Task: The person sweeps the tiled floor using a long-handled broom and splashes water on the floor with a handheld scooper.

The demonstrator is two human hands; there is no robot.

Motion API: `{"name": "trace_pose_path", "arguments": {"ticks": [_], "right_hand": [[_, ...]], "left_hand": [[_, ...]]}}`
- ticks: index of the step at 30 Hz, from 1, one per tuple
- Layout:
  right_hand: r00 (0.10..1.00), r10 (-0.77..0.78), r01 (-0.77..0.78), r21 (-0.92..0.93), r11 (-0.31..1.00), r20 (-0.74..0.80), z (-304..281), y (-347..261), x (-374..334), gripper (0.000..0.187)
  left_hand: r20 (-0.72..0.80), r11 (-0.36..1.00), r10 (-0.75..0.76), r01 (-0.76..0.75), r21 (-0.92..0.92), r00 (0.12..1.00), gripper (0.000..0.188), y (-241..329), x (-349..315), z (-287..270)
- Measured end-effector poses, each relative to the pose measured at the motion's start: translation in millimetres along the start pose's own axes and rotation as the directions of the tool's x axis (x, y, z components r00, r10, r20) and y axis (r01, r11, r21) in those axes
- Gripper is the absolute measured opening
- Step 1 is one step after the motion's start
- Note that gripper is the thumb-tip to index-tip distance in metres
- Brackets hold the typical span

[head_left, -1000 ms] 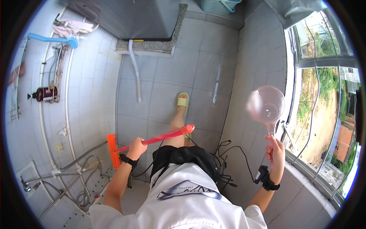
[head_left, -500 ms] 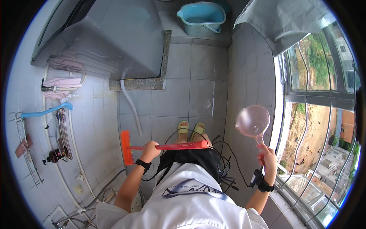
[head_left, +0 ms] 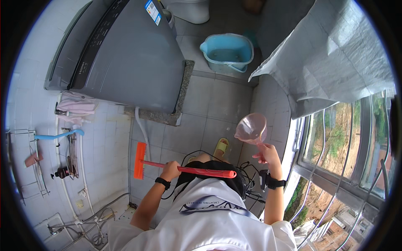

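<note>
My left hand (head_left: 170,170) is closed round the red handle of a long-handled scrub brush (head_left: 205,172). The brush lies level across my waist, and its orange bristled head points to the left. Off to the right, my right hand (head_left: 268,154) grips the short handle of a translucent pinkish water dipper (head_left: 253,126). The dipper's round bowl faces up, held above the floor beside the window wall; whether it holds water I cannot tell. A light blue bucket (head_left: 228,49) with a pouring lip stands on the tiles farther ahead, with a little water seeming to lie in it.
A grey washing machine (head_left: 134,58) on a stone slab fills the far left, its white drain hose (head_left: 141,125) running onto the tiled floor. Black cables (head_left: 251,178) hang by my right side. A silvery sheet (head_left: 335,58) drapes near the barred window (head_left: 335,142). Pipes and racks line the left wall.
My view has shifted forward, showing more of the washing machine and bucket. My right hand has brought the dipper left, closer to my body. The brush stays in my left hand, slightly tilted.
</note>
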State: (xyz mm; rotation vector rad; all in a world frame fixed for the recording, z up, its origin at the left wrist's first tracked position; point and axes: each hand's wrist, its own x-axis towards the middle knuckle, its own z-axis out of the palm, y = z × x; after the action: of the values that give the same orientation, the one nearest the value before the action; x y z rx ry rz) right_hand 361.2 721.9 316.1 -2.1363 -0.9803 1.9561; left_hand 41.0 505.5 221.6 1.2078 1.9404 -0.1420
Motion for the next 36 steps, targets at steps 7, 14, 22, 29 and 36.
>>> {"name": "trace_pose_path", "arguments": {"ticks": [7, 14, 22, 29, 36], "right_hand": [[0.937, -0.099, -0.002, 0.290, 0.957, 0.334, 19.1, -127.3, 104.2, 0.026], [0.903, -0.134, 0.013, 0.284, 0.959, 0.409, 56.9, -215.2, 193.4, 0.020], [0.883, -0.052, -0.120, 0.332, 0.936, 0.466, 71.1, -271.9, 285.0, 0.022], [0.896, 0.018, -0.175, 0.316, 0.933, 0.444, 75.2, -317.8, 363.6, 0.019], [0.918, 0.179, -0.250, 0.165, 0.954, 0.355, 91.7, -371.0, 427.8, 0.023]], "left_hand": [[-0.068, 0.967, -0.149, 0.131, -0.218, 0.986, 0.018, 13.2, 31.1, -6.2], [-0.040, 0.910, -0.272, 0.243, -0.337, 0.961, 0.025, 7.3, 86.3, -4.6], [0.109, 0.826, -0.395, 0.404, -0.392, 0.912, 0.030, -17.7, 127.5, -22.9], [0.162, 0.652, -0.570, 0.564, -0.507, 0.806, 0.029, 17.8, 142.7, -58.2], [0.034, 0.638, -0.580, 0.479, -0.603, 0.814, 0.017, 78.4, 155.5, -78.1]]}}
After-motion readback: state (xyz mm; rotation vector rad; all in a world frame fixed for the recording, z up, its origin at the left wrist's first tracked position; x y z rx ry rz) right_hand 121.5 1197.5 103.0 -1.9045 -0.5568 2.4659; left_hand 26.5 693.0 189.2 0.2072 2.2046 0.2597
